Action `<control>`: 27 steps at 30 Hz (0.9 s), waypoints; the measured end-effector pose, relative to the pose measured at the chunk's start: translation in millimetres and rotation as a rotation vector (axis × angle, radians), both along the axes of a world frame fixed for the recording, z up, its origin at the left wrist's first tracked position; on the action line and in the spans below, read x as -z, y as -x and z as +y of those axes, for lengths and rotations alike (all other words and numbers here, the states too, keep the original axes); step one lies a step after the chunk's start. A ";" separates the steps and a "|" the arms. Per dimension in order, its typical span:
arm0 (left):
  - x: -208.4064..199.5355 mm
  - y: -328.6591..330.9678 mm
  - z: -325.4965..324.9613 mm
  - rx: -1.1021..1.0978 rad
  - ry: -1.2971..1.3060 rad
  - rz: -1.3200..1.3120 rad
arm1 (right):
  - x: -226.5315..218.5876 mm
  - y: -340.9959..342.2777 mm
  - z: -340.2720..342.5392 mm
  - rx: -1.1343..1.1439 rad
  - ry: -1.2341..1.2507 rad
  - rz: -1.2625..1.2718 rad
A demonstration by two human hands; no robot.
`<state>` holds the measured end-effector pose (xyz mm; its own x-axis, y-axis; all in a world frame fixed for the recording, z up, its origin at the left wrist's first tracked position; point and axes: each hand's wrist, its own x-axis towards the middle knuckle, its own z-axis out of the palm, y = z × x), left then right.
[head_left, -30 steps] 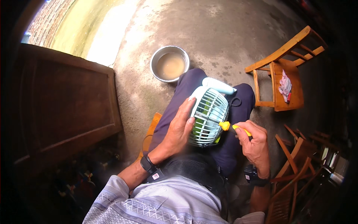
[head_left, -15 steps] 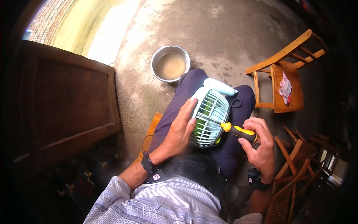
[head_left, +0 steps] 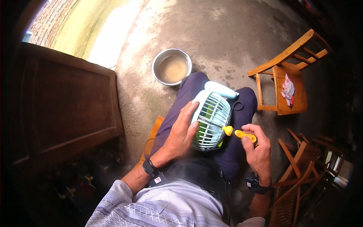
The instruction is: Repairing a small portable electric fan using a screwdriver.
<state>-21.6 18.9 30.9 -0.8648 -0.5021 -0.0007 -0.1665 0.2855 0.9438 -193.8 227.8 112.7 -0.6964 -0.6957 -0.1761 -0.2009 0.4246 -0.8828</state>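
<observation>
A small light-blue fan [head_left: 216, 129] with a slatted grille and green blades inside rests across my lap. Its rounded base [head_left: 222, 89] points away from me, and a dark loop hangs beside it. My left hand [head_left: 182, 126] grips the fan along its left rim, fingers together and thumb at the grille. In my right hand [head_left: 258, 145] is a screwdriver [head_left: 245, 137] with a yellow and black handle, held between thumb and fingers. Its shaft runs leftward through the slats; the tip is hidden inside the fan.
A metal basin [head_left: 172, 67] of cloudy water stands on the concrete floor beyond my knees. At right is a wooden chair [head_left: 291, 89] with a crumpled pink-and-white cloth [head_left: 287, 90] and a red object. A dark wooden panel [head_left: 68, 102] fills the left; folded wooden chairs [head_left: 297, 170] stand lower right.
My right hand has shifted slightly left and its fingers have turned on the screwdriver, whose handle now shows more yellow. My left hand stays on the fan.
</observation>
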 end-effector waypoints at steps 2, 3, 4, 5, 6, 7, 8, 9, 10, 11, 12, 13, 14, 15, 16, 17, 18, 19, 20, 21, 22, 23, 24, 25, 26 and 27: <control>1.8 -5.0 -6.6 0.023 0.025 -0.009 | -18.7 -2.8 -6.7 -0.091 -0.037 0.019; 2.0 -4.2 -8.8 0.024 0.024 -0.009 | -18.6 -4.2 -4.8 -0.090 -0.038 0.019; 1.9 -3.0 -11.1 0.045 0.024 -0.006 | -18.2 -5.8 -1.9 -0.063 -0.021 0.079; 2.0 -2.4 -12.3 0.066 0.023 -0.004 | -17.4 -6.4 0.5 -0.038 -0.003 0.138; 3.2 -2.5 -10.7 0.066 0.023 -0.005 | -11.2 -3.4 5.2 -0.037 -0.003 0.137; 4.8 -3.7 -7.5 0.019 -0.034 -0.010 | -5.3 0.7 5.8 -0.100 0.007 0.279; 6.3 -4.1 -5.2 -0.028 -0.090 -0.016 | -1.7 2.6 6.2 -0.162 0.018 0.422; 7.6 -4.0 -4.3 -0.029 -0.089 -0.020 | 2.2 2.6 6.6 -0.163 0.033 0.473; 8.8 -4.0 -3.5 -0.028 -0.158 -0.004 | 2.5 2.4 7.8 -0.164 0.035 0.470; 10.6 -3.9 -2.7 -0.027 -0.231 0.011 | 3.5 2.5 10.1 -0.108 -0.066 0.228; 9.5 -3.1 -2.9 -0.027 -0.229 0.011 | 3.0 3.6 10.8 -0.050 -0.162 -0.010; 7.6 -2.7 -2.9 -0.003 -0.234 0.005 | 3.6 5.1 9.8 -0.050 -0.161 -0.009; 5.7 -2.2 -3.4 0.020 -0.239 -0.001 | 4.8 6.9 8.1 0.012 -0.172 -0.088; 4.3 -2.9 -3.7 0.017 -0.237 -0.002 | 6.3 7.5 7.1 0.071 -0.183 -0.169; 2.8 -3.6 -4.1 0.004 -0.251 0.001 | 5.1 7.1 6.9 0.068 -0.181 -0.170; 2.1 -4.4 -4.6 -0.009 -0.266 0.004 | 1.7 6.5 6.9 0.033 -0.159 -0.184; 3.0 -5.7 -7.1 -0.012 -0.267 0.001 | -1.5 6.4 6.6 -0.001 -0.140 -0.201; 4.1 -7.3 -11.7 -0.010 -0.342 0.015 | -5.9 5.6 3.9 -0.003 -0.142 -0.204; 5.2 -8.2 -14.7 -0.009 -0.418 0.029 | -11.1 3.7 -1.0 -0.073 -0.082 0.000; 5.3 -7.7 -15.3 -0.010 -0.421 0.030 | -15.0 1.9 -3.7 -0.140 -0.024 0.210; 5.2 -6.9 -15.3 -0.012 -0.417 0.018 | -11.5 2.1 -1.4 -0.142 -0.027 0.211; 5.2 -6.0 -14.8 -0.014 -0.413 0.005 | -4.5 3.3 3.3 -0.156 -0.008 0.293; 4.7 -5.2 -14.6 -0.018 -0.405 -0.009 | -1.8 3.9 3.7 -0.171 0.014 0.374; 6.0 -5.3 -13.5 -0.020 -0.405 -0.009 | -2.2 2.8 1.0 -0.180 0.017 0.367; 8.6 -5.8 -11.4 -0.039 -0.409 0.007 | -0.8 3.0 -0.2 -0.182 0.018 0.366; 9.9 -5.7 -9.2 -0.058 -0.414 0.023 | 1.8 3.2 -0.9 -0.202 0.023 0.340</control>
<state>-15.9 9.7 21.0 -0.8372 -0.5113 -0.1940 -0.1492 -0.1278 0.9805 -197.0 226.8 110.9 -0.5608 -0.8259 0.0580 -0.5609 0.3275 -0.7603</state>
